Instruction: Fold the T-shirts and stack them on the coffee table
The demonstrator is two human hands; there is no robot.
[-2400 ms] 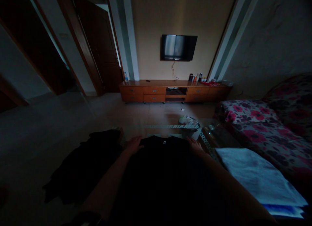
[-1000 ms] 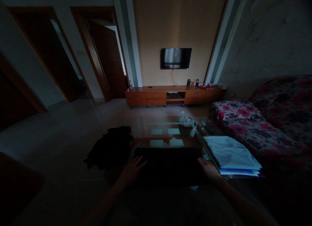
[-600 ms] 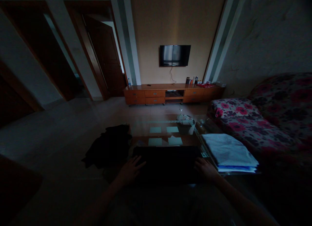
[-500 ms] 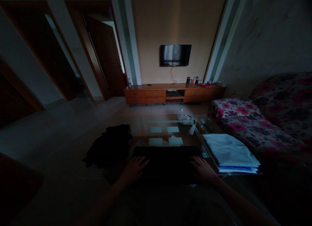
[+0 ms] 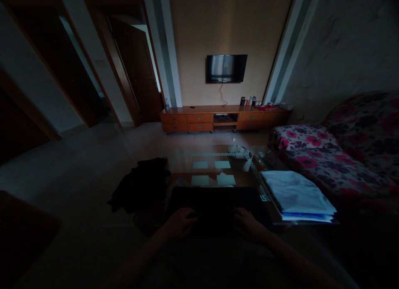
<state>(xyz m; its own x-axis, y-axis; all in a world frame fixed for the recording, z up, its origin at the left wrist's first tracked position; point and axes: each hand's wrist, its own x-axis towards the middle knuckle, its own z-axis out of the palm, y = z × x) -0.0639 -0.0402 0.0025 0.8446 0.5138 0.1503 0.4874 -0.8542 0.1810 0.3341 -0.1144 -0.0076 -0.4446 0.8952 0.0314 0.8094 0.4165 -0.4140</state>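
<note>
A folded black garment [image 5: 215, 202] lies on the near part of a glass coffee table [image 5: 215, 156]. My left hand [image 5: 181, 221] rests on its near left edge with the fingers curled down on the cloth. My right hand [image 5: 246, 222] rests on its near right part, fingers bent onto the fabric. The room is very dark, so I cannot tell whether either hand pinches the cloth. A second, crumpled black garment [image 5: 140, 183] lies at the table's left end.
A stack of folded pale cloths [image 5: 296, 195] sits on the table's right end. A floral sofa [image 5: 336, 156] stands on the right. A crumpled bag [image 5: 238, 150] lies at the table's far edge. A wooden TV cabinet [image 5: 218, 116] and wall TV [image 5: 226, 68] are ahead; doorways [image 5: 137, 69] on the left.
The black garment went from spread out to a folded band. Both my hands slid inward from its outer ends toward its middle and nearer to me.
</note>
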